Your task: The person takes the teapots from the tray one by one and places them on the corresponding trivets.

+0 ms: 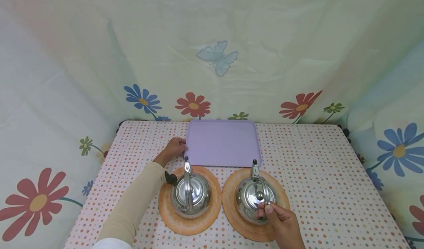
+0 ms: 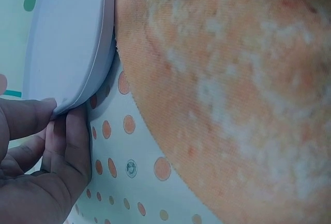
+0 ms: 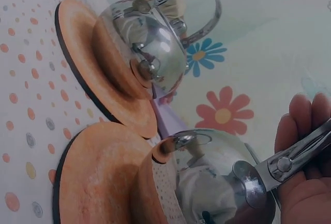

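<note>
Two hands busy: left hand (image 1: 173, 148) pinching tray (image 1: 222, 143) edge, right hand (image 1: 281, 223) gripping kettle (image 1: 255, 199) handle at lower middle; could tip, spill.

A staged home-kitchen set: flower-and-butterfly printed sheets (image 1: 212, 57) curtain off a counter (image 1: 314, 175) under a polka-dot cloth, carrying steel kettles (image 1: 191, 193) on mats and a tray (image 1: 222, 143).

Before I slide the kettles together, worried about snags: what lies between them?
Nothing stands between the left kettle and right kettle; only their orange mats' edges, nearly touching, per the head view.
</note>
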`<action>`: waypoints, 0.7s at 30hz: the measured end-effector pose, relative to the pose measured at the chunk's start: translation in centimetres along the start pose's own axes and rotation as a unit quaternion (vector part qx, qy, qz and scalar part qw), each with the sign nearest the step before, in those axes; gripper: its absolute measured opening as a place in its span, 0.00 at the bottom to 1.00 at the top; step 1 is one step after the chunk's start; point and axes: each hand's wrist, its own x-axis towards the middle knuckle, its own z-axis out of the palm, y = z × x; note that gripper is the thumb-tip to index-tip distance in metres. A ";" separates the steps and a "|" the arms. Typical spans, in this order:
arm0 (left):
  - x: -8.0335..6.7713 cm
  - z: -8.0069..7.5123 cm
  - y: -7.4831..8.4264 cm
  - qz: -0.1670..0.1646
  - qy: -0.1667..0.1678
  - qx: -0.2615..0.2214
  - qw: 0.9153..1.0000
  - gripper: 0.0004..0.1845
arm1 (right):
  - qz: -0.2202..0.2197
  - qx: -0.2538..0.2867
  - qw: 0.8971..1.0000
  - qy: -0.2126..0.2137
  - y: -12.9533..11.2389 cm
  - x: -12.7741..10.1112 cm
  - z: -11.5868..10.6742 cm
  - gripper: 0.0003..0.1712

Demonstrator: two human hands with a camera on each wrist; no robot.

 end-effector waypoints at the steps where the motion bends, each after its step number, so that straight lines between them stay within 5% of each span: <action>1: 0.0 0.0 0.0 -0.001 0.000 -0.001 1.000 0.19 | 0.002 0.002 1.000 0.002 -0.1 0.0 0.0 0.16; 7: 0.2 -0.1 -0.1 -0.002 -0.005 -0.005 1.000 0.20 | -0.003 0.083 0.995 0.052 -0.9 0.3 0.3 0.22; 13: 0.3 -0.1 -0.2 -0.006 0.000 -0.005 1.000 0.20 | -0.065 0.100 0.984 0.130 -2.1 0.7 0.6 0.23; 21: 0.2 0.0 -0.1 -0.004 0.005 0.006 1.000 0.20 | -0.098 -0.056 0.978 0.177 -3.4 0.9 2.0 0.19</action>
